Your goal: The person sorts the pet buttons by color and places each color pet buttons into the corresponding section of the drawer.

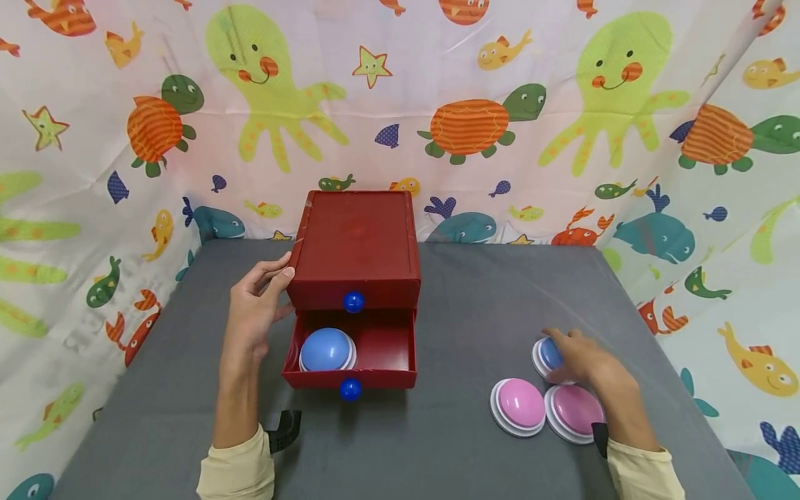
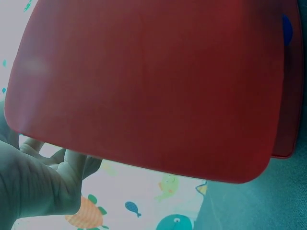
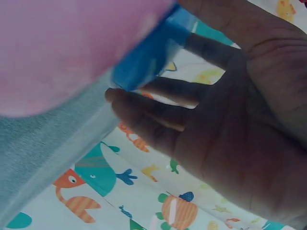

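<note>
A red two-drawer box (image 1: 356, 236) with blue knobs stands on the grey table, its lower drawer (image 1: 384, 347) pulled out. Inside that drawer lies a large blue dome button (image 1: 326, 349) on a white base. My left hand (image 1: 253, 305) touches the box's upper left edge with thumb and fingertips; in the left wrist view the fingers (image 2: 74, 163) show at the edge of the red side. Over on the right, my right hand (image 1: 584, 357) grips a small blue dome button (image 1: 551, 353), thumb and fingers at its sides, partly hiding it.
Two pink dome buttons on white bases lie close to the right hand, one to the left (image 1: 521, 403) and one under the wrist (image 1: 576, 410). A curtain (image 1: 400, 111) printed with sea animals hangs behind and along both sides of the table (image 1: 462, 305).
</note>
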`<state>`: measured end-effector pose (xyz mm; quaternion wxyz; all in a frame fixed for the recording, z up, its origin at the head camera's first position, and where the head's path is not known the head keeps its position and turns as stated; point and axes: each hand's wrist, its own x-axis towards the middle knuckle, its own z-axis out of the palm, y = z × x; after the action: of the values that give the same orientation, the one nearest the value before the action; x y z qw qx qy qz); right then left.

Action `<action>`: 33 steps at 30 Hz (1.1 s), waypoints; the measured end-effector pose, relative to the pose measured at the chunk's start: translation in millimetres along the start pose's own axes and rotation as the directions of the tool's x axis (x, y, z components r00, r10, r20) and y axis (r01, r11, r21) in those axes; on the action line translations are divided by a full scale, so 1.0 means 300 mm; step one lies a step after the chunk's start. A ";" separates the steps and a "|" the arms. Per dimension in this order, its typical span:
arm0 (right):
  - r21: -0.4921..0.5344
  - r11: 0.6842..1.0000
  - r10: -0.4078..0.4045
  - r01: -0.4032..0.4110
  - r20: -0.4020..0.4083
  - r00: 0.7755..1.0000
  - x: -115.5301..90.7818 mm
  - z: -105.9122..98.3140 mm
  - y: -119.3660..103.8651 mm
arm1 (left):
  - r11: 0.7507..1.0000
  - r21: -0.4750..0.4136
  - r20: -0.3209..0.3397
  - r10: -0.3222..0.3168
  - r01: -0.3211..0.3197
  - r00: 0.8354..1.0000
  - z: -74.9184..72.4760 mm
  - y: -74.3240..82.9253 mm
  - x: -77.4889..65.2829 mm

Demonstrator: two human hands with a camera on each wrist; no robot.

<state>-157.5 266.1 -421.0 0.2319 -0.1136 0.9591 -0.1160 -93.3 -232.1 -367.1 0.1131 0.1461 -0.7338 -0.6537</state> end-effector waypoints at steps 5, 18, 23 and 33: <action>0.008 1.000 -0.029 0.030 -0.015 0.999 0.007 0.017 0.006 | 1.000 0.001 -0.004 0.010 -0.010 1.000 0.000 0.003 0.000; -0.011 1.000 -0.021 0.021 -0.040 0.999 0.008 0.021 0.008 | 1.000 -0.008 0.007 0.000 0.000 1.000 -0.001 0.012 0.005; -0.022 0.998 -0.056 0.054 -0.088 0.995 0.015 0.024 0.010 | 1.000 -0.013 -0.004 -0.003 0.003 1.000 0.003 0.010 0.005; -0.021 0.989 -0.149 0.148 -0.254 0.956 -0.021 -0.016 -0.037 | 1.000 -0.020 -0.009 -0.020 0.020 1.000 -0.003 0.006 0.001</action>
<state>-152.5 258.2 -411.1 0.0974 -0.1696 0.9697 -0.1462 -93.3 -232.7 -365.4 0.1116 0.1554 -0.7254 -0.6612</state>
